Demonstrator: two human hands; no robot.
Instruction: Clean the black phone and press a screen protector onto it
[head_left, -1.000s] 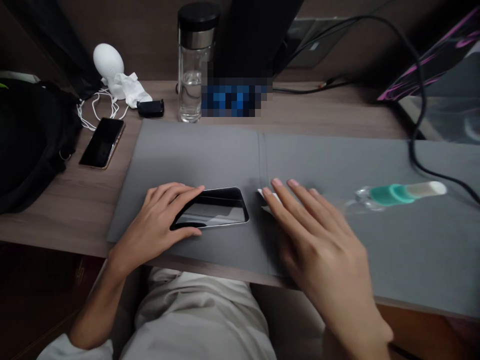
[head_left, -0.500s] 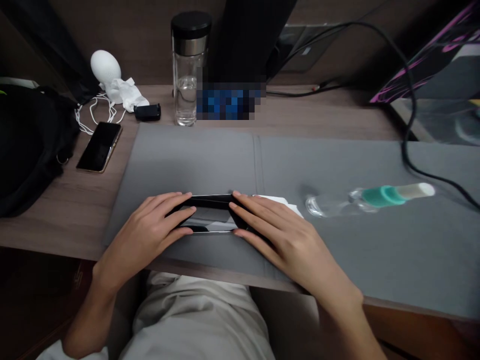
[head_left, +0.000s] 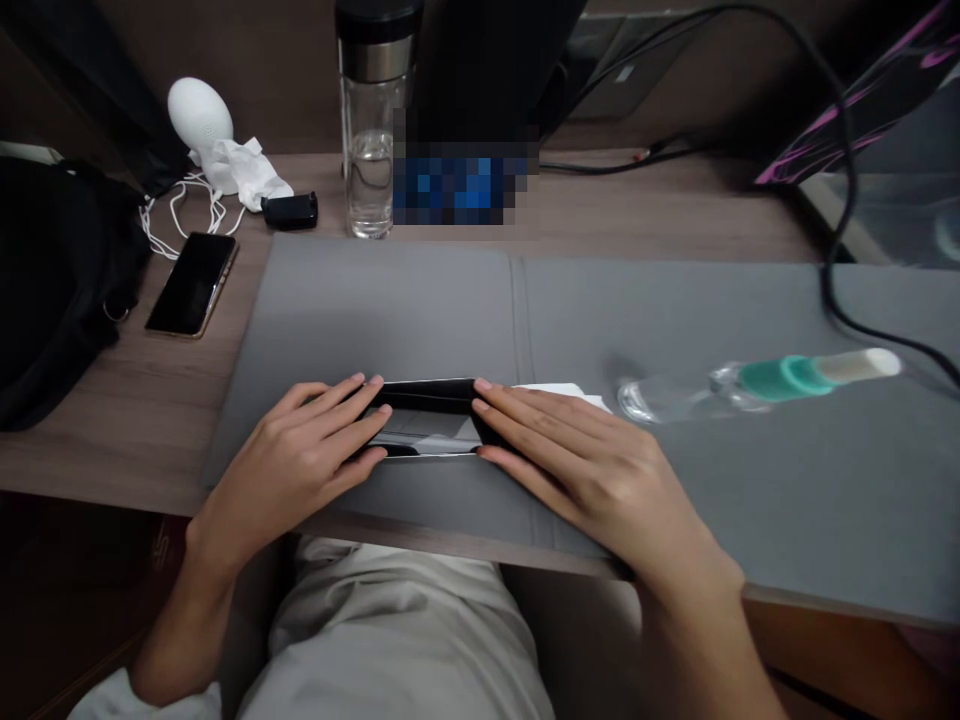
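Note:
In the head view, a dark, glossy rectangular object (head_left: 427,425) with thin pale edges lies near the front of the grey desk mat (head_left: 375,300). My left hand (head_left: 307,450) grips its left end, fingers over the far edge and thumb at the near edge. My right hand (head_left: 592,460) holds the right end in the same way. Both hands cover its ends, so its exact kind does not show. White paper or tissue (head_left: 555,389) peeks out behind my right hand. Right of that lies a clear bottle with a teal collar and white top (head_left: 787,380).
At the back stands a glass water bottle (head_left: 371,150). On the left are a phone (head_left: 193,285), a small black object (head_left: 291,212), a crumpled tissue (head_left: 251,172), a white egg-shaped device (head_left: 200,112) with cord, and a black bag (head_left: 67,290). A black cable (head_left: 847,180) trails across the right side.
The view has shifted slightly, moving the background things upward in the picture. The gap between my hands looks a little wider; both hands stay on the dark object.

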